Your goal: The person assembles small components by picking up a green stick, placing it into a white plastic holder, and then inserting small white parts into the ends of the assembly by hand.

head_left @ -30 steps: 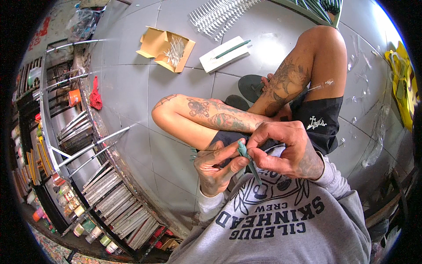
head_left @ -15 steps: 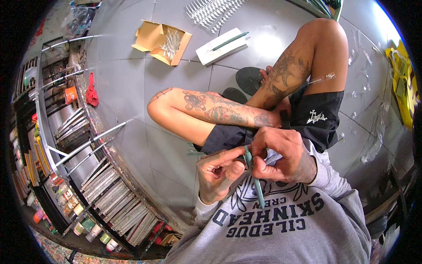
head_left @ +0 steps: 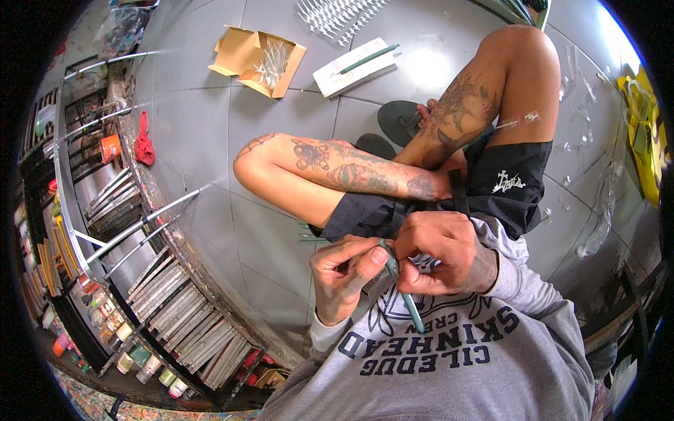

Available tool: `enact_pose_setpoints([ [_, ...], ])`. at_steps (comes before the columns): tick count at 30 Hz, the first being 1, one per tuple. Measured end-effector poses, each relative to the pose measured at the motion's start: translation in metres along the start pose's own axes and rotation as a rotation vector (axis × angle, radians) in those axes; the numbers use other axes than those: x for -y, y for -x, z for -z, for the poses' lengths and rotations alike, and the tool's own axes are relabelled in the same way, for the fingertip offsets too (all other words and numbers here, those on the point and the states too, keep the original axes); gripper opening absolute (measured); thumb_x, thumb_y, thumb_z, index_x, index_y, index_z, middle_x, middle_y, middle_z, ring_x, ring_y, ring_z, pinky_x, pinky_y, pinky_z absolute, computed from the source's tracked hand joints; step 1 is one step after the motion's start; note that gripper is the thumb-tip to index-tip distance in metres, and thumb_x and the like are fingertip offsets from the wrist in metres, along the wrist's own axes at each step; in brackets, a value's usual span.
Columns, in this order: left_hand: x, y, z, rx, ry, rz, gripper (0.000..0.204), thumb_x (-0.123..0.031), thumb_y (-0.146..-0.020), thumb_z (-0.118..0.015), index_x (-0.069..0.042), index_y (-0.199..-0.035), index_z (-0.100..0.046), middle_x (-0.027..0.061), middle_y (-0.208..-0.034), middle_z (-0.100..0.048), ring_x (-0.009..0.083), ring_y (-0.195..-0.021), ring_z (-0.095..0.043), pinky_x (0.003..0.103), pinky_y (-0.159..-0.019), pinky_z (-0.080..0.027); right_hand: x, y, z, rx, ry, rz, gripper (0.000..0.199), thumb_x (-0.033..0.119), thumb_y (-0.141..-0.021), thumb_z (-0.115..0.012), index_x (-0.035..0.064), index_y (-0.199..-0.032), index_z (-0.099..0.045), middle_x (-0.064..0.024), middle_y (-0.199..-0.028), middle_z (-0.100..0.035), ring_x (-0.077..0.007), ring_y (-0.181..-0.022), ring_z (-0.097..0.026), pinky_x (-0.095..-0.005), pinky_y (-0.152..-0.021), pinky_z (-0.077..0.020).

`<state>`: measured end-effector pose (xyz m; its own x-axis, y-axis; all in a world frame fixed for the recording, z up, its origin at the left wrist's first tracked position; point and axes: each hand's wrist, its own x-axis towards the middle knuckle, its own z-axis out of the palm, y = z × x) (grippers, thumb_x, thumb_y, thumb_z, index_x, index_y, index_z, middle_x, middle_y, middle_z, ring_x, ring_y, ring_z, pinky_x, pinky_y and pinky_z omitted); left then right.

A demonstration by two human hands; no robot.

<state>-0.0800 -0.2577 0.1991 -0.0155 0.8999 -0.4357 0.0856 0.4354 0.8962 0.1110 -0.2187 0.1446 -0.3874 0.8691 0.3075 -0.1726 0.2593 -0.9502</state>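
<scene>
Green stick (head_left: pixel 401 291), pinched between left hand (head_left: pixel 345 274) and right hand (head_left: pixel 444 254) above the lap, over the grey tiled floor (head_left: pixel 210 161); best kept steady, close to the chest, fingertips near its upper end

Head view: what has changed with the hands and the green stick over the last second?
Little. Both hands have shifted slightly toward the chest, and the thin green stick they pinch now hangs a bit lower over the grey sweatshirt. Nothing was let go. The open cardboard box and the white box on the floor stayed put.
</scene>
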Motion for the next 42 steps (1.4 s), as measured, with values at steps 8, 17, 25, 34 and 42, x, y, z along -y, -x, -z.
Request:
enact_pose_setpoints([
  [8,0.005,0.000,0.002,-0.030,-0.015,-0.017,0.020,-0.012,-0.086,-0.080,0.000,-0.101,-0.079,0.0006,-0.076,-0.070,0.0050,-0.063,-0.039,0.024,-0.058,-0.030,0.014,0.001,0.013,0.024,-0.076,-0.261,0.013,0.004,-0.081,-0.072,-0.0008,-0.092,-0.067,-0.0109,-0.084,-0.069,-0.0244,-0.074,-0.069,-0.0334,-0.067,-0.0554],
  [17,0.003,0.000,0.002,-0.020,-0.057,-0.071,0.021,-0.013,-0.084,-0.084,-0.001,-0.100,-0.080,0.0016,-0.076,-0.071,0.0061,-0.064,-0.042,0.025,-0.058,-0.032,0.019,-0.001,0.014,0.083,-0.054,-0.274,0.011,0.000,-0.080,-0.075,0.0002,-0.089,-0.069,-0.0090,-0.083,-0.069,-0.0241,-0.072,-0.069,-0.0325,-0.066,-0.0553],
  [25,0.004,0.000,0.002,-0.005,-0.026,-0.038,0.020,-0.013,-0.086,-0.082,0.000,-0.101,-0.079,-0.0004,-0.075,-0.068,0.0057,-0.064,-0.039,0.025,-0.059,-0.030,0.008,-0.002,0.004,0.027,0.056,-0.061,0.016,-0.003,-0.076,-0.073,0.0018,-0.087,-0.063,-0.0095,-0.078,-0.062,-0.0260,-0.067,-0.065,-0.0348,-0.059,-0.0523],
  [34,0.007,0.000,0.002,-0.005,0.044,0.002,0.020,-0.010,-0.085,-0.081,0.001,-0.101,-0.079,-0.0036,-0.070,-0.061,0.0049,-0.065,-0.036,0.024,-0.060,-0.029,0.001,-0.002,0.000,0.004,0.032,0.003,0.017,-0.003,-0.075,-0.068,0.0009,-0.090,-0.061,-0.0105,-0.075,-0.058,-0.0295,-0.066,-0.063,-0.0382,-0.059,-0.0506],
  [42,0.007,0.001,0.002,-0.015,0.047,0.016,0.020,-0.008,-0.083,-0.082,0.002,-0.100,-0.079,-0.0015,-0.071,-0.065,0.0049,-0.064,-0.039,0.024,-0.059,-0.030,0.011,0.000,0.007,0.030,-0.026,-0.186,0.012,0.002,-0.078,-0.074,0.0002,-0.087,-0.066,-0.0099,-0.081,-0.067,-0.0253,-0.072,-0.069,-0.0333,-0.064,-0.0555],
])
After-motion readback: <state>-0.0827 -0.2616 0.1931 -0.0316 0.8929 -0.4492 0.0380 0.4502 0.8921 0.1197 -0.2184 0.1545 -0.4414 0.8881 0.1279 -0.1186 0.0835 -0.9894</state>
